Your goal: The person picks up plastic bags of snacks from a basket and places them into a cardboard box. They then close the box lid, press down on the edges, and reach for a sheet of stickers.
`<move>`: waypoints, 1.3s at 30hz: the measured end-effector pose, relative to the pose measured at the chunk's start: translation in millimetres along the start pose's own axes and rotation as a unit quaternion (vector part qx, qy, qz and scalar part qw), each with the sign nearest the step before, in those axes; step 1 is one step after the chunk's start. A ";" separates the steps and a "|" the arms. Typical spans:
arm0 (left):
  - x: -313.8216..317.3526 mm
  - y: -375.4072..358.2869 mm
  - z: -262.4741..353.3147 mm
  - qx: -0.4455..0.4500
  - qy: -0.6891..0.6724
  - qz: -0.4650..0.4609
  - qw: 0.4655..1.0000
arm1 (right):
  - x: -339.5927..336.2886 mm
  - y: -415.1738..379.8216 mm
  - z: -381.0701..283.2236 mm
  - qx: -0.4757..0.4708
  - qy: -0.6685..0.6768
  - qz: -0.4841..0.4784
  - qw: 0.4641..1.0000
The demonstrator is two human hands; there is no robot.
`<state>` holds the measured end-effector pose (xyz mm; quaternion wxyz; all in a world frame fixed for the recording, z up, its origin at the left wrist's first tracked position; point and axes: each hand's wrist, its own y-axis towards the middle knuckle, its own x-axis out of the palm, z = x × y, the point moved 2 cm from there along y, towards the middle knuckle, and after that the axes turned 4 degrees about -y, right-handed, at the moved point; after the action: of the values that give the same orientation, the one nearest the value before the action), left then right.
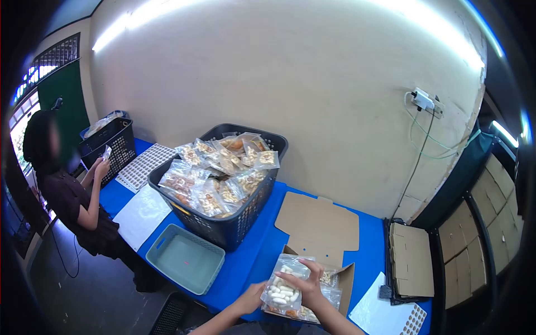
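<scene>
My right hand is closed on a clear plastic bag of white, capsule-shaped pieces, its fingers bent over the upper right of the bag. The bag is above an open cardboard box, covering part of it. My left hand is at the bag's left edge with its fingers curled. Their tips are hidden, so whether they grip the bag or the box wall does not show. Inside the box lie more clear bags of snack pieces, and its brown lid is folded back.
A dark basket heaped with snack bags stands on the blue table. Nearby are a grey-green tray, sticker sheets and stacked flat cardboard. At left, a person holds a small packet beside another basket.
</scene>
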<state>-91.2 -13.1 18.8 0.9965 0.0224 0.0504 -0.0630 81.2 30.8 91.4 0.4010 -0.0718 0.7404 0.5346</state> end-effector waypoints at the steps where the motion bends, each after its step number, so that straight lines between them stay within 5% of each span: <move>1: 14.7 -2.4 -7.7 -0.074 -0.053 -0.058 0.994 | 11.3 -20.5 4.2 0.007 -0.002 -0.004 1.000; 3: 36.1 1.1 -28.3 -0.173 -0.464 -0.089 0.864 | 28.2 -53.5 10.4 0.051 0.154 0.148 0.976; 5: 34.4 8.1 -24.0 -0.169 -0.470 -0.100 0.860 | 22.2 -67.0 12.1 0.050 0.129 0.132 0.982; 8: 29.2 22.5 -13.7 -0.162 -0.559 -0.160 0.797 | -1.6 -59.9 6.5 0.116 0.020 -0.060 0.991; 9: 31.0 24.8 -4.3 -0.163 -0.557 -0.168 0.797 | -9.9 -56.2 6.5 0.120 0.014 -0.056 0.991; 11: 33.7 25.3 4.9 -0.188 -0.415 -0.129 0.881 | -15.2 -58.9 4.8 0.072 -0.050 -0.216 0.973; 17: 76.5 28.5 -12.3 -0.140 -0.357 -0.072 0.921 | -30.7 -95.2 21.8 0.238 0.035 -0.084 0.967; 19: 87.5 24.9 -8.7 -0.128 -0.339 -0.061 0.930 | -28.8 -109.7 32.5 0.425 0.353 0.072 0.830; 21: 100.4 20.4 -20.9 -0.159 -0.303 -0.075 0.937 | -25.8 -121.7 32.6 0.510 0.466 -0.027 0.723; 23: 116.8 12.6 -24.3 -0.161 -0.291 -0.160 0.929 | -15.7 -142.4 34.2 0.528 0.499 -0.101 0.680; 29: 140.2 15.1 -36.0 -0.168 -0.332 -0.154 0.915 | -7.9 -172.3 43.2 0.534 0.502 -0.035 0.680; 31: 143.4 18.7 -32.8 -0.068 -0.247 -0.108 0.961 | -1.5 -176.7 47.0 0.537 0.550 0.019 0.640; 32: 141.9 19.5 -24.2 -0.009 -0.141 -0.086 0.986 | -15.6 -157.1 38.4 0.521 0.527 -0.001 0.672; 34: 139.0 18.0 -4.2 -0.021 -0.137 -0.084 0.987 | -22.6 -149.1 34.6 0.505 0.504 -0.022 0.700; 37: 140.5 19.9 -10.9 -0.043 -0.171 -0.069 0.982 | -17.2 -152.3 38.0 0.513 0.518 -0.048 0.683; 39: 142.8 19.2 -15.2 -0.057 -0.207 -0.057 0.975 | -12.2 -151.3 38.9 0.549 0.568 0.001 0.613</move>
<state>50.8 -11.0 -10.3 0.9797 -0.0504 -0.1525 -0.1197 190.4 -3.5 -15.6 -0.1362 -0.1268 0.9752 -0.1196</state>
